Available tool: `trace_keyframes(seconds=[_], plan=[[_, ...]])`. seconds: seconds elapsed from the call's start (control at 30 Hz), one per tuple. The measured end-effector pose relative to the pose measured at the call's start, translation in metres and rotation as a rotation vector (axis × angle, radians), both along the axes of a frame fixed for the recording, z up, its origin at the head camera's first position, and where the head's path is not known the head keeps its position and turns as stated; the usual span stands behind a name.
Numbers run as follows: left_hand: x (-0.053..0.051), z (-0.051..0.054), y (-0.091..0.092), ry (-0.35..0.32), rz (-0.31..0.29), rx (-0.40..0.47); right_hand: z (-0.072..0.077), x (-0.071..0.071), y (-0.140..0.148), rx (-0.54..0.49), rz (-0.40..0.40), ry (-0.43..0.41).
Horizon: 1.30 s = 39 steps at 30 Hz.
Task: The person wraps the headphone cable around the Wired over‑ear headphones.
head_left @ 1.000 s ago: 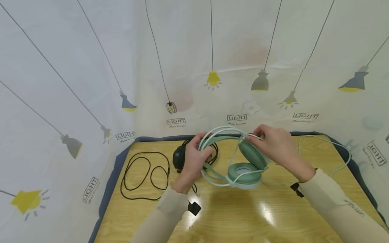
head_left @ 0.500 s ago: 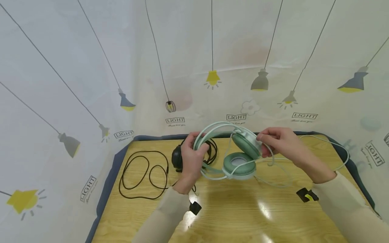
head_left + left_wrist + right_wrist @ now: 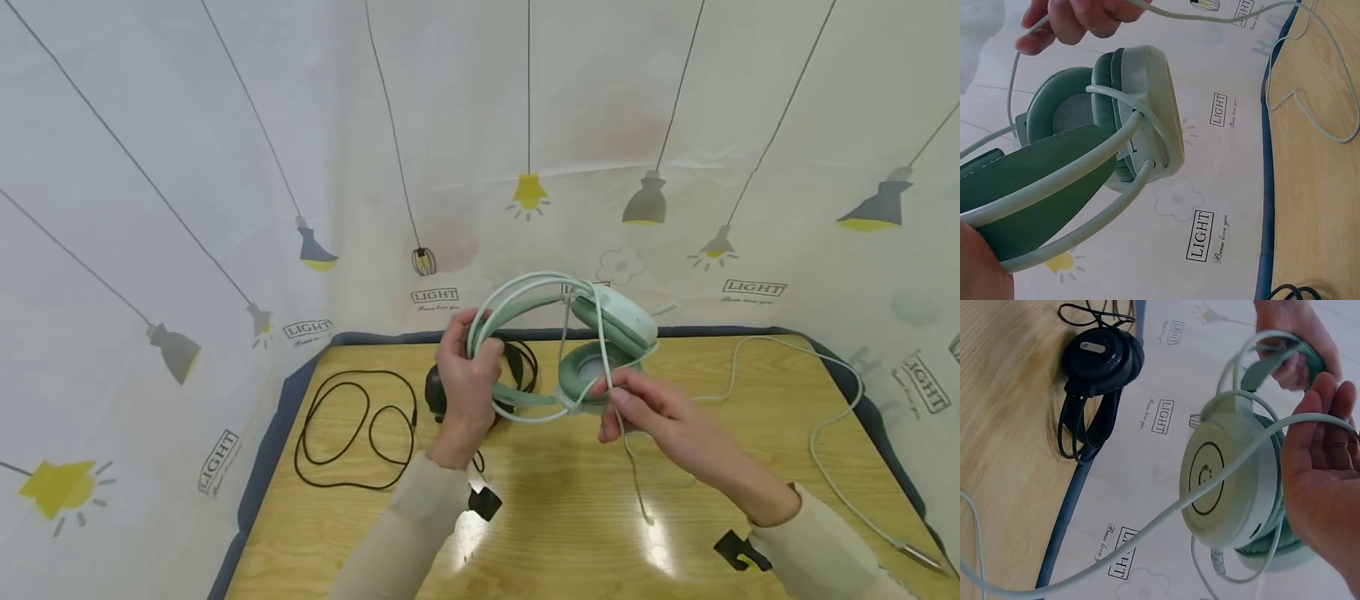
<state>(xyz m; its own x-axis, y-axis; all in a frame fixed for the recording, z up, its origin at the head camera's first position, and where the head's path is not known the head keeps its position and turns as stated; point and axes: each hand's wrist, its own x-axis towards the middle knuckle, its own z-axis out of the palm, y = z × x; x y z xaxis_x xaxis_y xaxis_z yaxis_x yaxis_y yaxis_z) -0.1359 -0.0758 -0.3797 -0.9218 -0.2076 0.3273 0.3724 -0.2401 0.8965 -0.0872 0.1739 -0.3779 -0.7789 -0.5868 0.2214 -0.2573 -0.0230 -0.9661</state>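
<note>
A pair of mint-green headphones (image 3: 618, 312) is held up above the table, its pale cable wrapped around the headband and ear cups. My left hand (image 3: 468, 375) grips the headband, with fingers curled around it; part of that hand shows in the left wrist view. In front of the lower ear cup, my right hand (image 3: 660, 417) pinches a strand of the pale cable (image 3: 602, 333) between thumb and fingers. Across the outer shell of one ear cup (image 3: 1229, 475) the same cable (image 3: 1166, 519) runs to the right hand (image 3: 1325, 462) in the right wrist view.
Black headphones (image 3: 435, 393) lie on the wooden table (image 3: 555, 533) behind my left hand, their black cable (image 3: 300, 442) looped at the left. More pale cable crosses the right side to a metal plug (image 3: 918, 557). A lamp-patterned cloth (image 3: 480, 125) surrounds the table's back and sides.
My right hand has left the upper ear cup, moved down and toward me, and drawn a cable strand along. The mint-green headphones have risen slightly in my left hand.
</note>
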Motion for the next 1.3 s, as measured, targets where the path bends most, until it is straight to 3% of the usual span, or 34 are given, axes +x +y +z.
trace_keyframes(seconds=[0.13,0.3,0.53,0.87,1.3], plan=[[0.002,0.000,0.000,0.002,-0.036,0.025,-0.005,0.003,-0.010,0.034,0.011,0.070],[0.002,-0.001,0.000,0.012,-0.066,0.051,-0.009,0.011,-0.018,0.095,-0.015,0.087],[0.001,0.001,0.000,0.018,-0.091,0.115,-0.022,0.018,-0.027,0.022,0.007,0.064],[0.001,0.005,-0.001,0.013,-0.181,0.265,-0.041,0.022,-0.035,-0.028,0.099,-0.028],[0.001,0.008,-0.003,-0.019,-0.376,0.476,-0.056,0.013,-0.030,-0.013,0.121,-0.006]])
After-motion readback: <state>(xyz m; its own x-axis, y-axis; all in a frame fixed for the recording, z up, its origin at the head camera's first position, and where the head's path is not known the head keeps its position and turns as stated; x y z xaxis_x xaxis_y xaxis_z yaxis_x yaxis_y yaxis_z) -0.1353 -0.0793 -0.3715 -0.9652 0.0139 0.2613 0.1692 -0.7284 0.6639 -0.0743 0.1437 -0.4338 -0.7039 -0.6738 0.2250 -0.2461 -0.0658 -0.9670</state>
